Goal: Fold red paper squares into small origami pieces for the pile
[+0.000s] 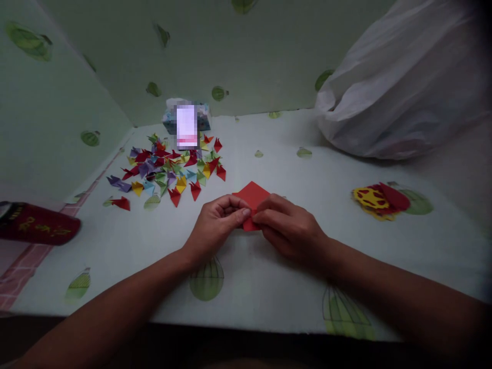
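Note:
A red sheet of origami paper (252, 192), partly folded, lies between my two hands over the middle of the table, one corner pointing away from me. My left hand (220, 219) pinches its left side, thumb on top. From the right, my right hand (291, 221) grips the paper with thumb and fingertips close to the left thumb. The fingers cover much of the near part, so the exact fold there is hidden. Left of the hands, farther back, spreads a pile of small folded paper birds (169, 166) in red, purple, yellow, green and blue.
Behind the birds, a lit phone (186, 125) leans against a tissue box (205, 117). A red can (40, 224) lies at the left edge. Yellow and red paper cut-outs (378, 201) rest at right, below a bulky white plastic bag (395, 97). Walls border the table's back and left.

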{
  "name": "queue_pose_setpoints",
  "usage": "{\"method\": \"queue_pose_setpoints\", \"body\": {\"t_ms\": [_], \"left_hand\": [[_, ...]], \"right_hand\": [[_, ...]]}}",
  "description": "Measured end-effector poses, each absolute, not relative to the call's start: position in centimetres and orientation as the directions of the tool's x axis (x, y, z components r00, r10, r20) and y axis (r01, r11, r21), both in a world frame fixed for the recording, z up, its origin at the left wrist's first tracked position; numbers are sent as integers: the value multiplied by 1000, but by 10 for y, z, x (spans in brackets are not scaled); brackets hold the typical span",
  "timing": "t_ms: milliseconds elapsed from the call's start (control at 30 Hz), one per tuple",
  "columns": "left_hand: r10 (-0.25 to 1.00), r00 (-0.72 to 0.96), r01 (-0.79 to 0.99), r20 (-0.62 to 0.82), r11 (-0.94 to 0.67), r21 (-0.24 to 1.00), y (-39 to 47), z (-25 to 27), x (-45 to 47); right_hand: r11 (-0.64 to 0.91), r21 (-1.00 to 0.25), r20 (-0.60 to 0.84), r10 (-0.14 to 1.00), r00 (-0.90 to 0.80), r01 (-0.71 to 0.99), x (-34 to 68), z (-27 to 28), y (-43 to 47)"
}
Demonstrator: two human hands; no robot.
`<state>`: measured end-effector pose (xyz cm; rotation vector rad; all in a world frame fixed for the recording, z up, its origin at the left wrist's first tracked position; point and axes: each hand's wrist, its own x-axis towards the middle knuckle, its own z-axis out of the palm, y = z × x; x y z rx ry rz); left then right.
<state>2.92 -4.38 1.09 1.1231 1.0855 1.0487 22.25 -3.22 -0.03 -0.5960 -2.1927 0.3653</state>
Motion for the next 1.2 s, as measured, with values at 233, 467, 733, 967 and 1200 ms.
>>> {"method": "queue_pose_setpoints", "body": {"t_ms": [233, 467, 733, 967, 1200], "left_hand": [[991, 124, -52, -48, 55, 997, -43, 10, 28], [993, 116, 38, 5, -10, 999, -42, 10, 28], [992, 123, 50, 25, -32, 998, -41, 9, 29], [991, 131, 31, -22, 18, 999, -41, 11, 29], [981, 158, -32, -108, 114, 993, -39, 10, 27]], "right_hand": [[365, -924, 300, 874, -382, 112, 222, 4, -29], [-136, -990, -138, 859, -493, 39, 222, 2, -27], [-257, -966, -205, 825, -527, -26, 221, 1, -26], [-255, -967, -220, 826, -519, 4, 222, 1, -26], [-272, -962, -243, 850, -467, 5, 221, 2, -28]]}}
